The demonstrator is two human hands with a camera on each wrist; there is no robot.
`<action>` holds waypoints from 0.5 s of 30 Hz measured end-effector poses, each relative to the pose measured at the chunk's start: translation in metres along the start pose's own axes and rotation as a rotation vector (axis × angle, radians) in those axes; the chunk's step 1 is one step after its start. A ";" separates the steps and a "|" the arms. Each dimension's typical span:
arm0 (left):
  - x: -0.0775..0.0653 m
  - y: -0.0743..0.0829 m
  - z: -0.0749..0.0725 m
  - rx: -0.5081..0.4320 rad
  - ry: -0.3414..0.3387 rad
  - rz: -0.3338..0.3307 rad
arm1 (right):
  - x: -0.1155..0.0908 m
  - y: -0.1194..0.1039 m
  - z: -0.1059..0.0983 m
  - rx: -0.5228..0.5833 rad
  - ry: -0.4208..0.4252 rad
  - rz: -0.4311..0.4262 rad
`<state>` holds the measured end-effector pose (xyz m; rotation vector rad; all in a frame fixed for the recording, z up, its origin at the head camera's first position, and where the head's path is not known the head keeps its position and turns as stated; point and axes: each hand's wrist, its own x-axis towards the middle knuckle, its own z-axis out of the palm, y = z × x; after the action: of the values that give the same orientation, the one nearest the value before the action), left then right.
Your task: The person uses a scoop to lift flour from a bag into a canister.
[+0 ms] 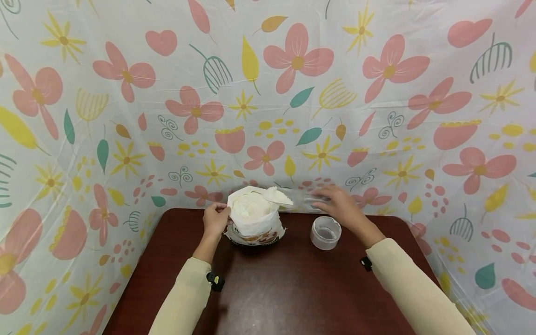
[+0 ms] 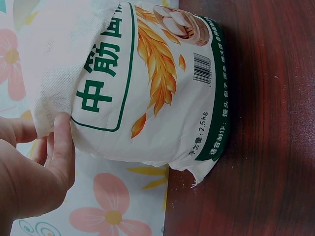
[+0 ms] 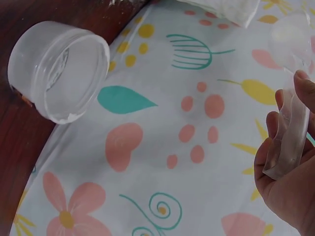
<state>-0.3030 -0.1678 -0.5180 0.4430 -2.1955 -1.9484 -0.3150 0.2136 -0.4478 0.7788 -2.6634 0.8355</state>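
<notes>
A white flour bag (image 1: 251, 226) stands upright with its mouth rolled open and white flour (image 1: 250, 205) inside. Printed wheat and "2.5kg" show on its side in the left wrist view. My left hand (image 1: 215, 220) pinches the bag's folded rim (image 2: 51, 105) between thumb and fingers. At the right, my right hand (image 1: 341, 208) grips the handle (image 3: 290, 140) of a clear plastic scoop, fingers curled round it. The scoop's end, heaped with flour (image 1: 278, 196), is over the right edge of the bag's mouth. Below the right hand sits a clear round jar (image 1: 325, 238).
The dark red-brown table (image 1: 272, 288) ends at a flowered curtain (image 1: 268, 102) close behind the bag. Some flour clings to the jar's rim (image 3: 74, 118), and white specks lie on the tabletop near the bag.
</notes>
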 end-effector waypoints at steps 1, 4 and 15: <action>0.000 0.000 0.000 0.001 0.000 0.001 | -0.002 0.001 -0.001 -0.004 0.002 0.005; 0.000 0.000 0.000 0.008 0.002 -0.001 | -0.008 0.004 -0.006 -0.025 0.011 0.014; -0.003 0.001 -0.001 0.019 -0.009 -0.001 | -0.033 0.019 -0.015 -0.034 0.073 -0.027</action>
<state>-0.2999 -0.1672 -0.5169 0.4391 -2.2216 -1.9356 -0.2976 0.2490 -0.4567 0.7603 -2.5906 0.7938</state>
